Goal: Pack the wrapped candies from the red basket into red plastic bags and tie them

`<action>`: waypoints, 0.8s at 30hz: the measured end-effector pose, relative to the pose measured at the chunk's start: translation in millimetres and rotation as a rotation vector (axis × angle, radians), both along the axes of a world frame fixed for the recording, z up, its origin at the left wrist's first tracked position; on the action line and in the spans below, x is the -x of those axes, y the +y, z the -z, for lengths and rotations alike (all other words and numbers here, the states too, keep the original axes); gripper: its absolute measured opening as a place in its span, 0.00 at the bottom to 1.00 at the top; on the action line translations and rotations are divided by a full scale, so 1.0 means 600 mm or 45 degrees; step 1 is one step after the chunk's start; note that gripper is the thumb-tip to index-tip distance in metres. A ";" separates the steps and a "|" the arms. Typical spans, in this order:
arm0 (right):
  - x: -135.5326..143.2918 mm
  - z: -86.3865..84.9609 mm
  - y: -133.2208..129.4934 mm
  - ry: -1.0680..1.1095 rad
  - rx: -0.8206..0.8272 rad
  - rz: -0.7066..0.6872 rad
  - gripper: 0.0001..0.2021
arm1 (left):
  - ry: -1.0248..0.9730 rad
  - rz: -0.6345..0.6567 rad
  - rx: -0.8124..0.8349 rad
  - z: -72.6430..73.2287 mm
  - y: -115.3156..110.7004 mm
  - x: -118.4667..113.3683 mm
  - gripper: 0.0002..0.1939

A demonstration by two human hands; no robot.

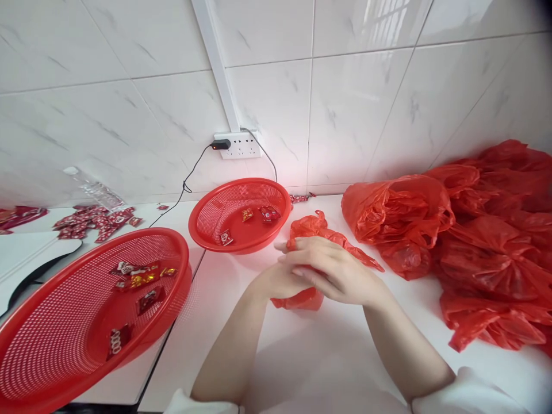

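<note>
My right hand [330,267] lies across the back of my left hand [282,279], its fingers stretched out to the left. Most of my left hand's fingers are hidden beneath it. Both hands are over a crumpled red plastic bag [302,300], which shows in front of and behind them. Whether my left hand grips this bag cannot be seen. Just behind, to the left, stands a round red plastic basket [202,233] with a few small wrapped packets [269,214] inside.
A larger red basket [47,339] at left holds several wrapped packets [149,299]. Red plastic bags [491,259] heap up at right. Along the tiled wall are a pile of red packets [86,221], a clear plastic bottle [97,190] and a power socket [241,145] with a black cable.
</note>
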State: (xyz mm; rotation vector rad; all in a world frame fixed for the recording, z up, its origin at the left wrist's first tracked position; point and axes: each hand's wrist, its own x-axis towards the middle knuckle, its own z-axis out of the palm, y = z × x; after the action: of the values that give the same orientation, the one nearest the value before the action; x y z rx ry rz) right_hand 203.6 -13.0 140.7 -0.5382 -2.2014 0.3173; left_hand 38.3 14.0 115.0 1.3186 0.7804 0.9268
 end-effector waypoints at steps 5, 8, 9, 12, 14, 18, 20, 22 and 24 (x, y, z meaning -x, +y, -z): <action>-0.015 -0.002 0.007 -0.013 0.127 0.301 0.17 | 0.227 0.411 0.196 -0.020 -0.001 0.010 0.20; -0.024 -0.001 0.011 -0.083 0.210 0.412 0.15 | 0.186 0.378 0.256 -0.034 -0.003 0.010 0.25; -0.025 -0.001 0.012 -0.115 0.223 0.423 0.13 | 0.175 0.373 0.273 -0.036 -0.004 0.009 0.25; -0.034 0.001 0.014 -0.117 0.258 0.427 0.09 | 0.188 0.377 0.312 -0.038 -0.004 0.008 0.27; -0.045 0.001 0.013 -0.039 0.287 0.441 0.08 | 0.228 0.400 0.343 -0.035 -0.001 0.012 0.28; -0.075 -0.006 0.004 0.124 0.398 0.484 0.10 | 0.320 0.359 0.362 -0.033 0.008 0.031 0.28; -0.080 -0.012 -0.003 0.183 0.489 0.498 0.10 | 0.323 0.304 0.349 -0.034 0.011 0.040 0.27; -0.077 -0.017 -0.009 0.224 0.649 0.489 0.11 | 0.258 0.217 0.330 -0.036 0.015 0.046 0.27; -0.068 -0.018 -0.011 0.184 0.891 0.414 0.14 | 0.144 0.086 0.306 -0.037 0.018 0.049 0.27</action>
State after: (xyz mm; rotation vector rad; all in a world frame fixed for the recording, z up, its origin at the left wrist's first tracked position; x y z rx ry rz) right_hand 244.3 -19.6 151.7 -1.1907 -1.7858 0.9265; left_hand 8.7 24.5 137.0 1.1855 0.8996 0.6858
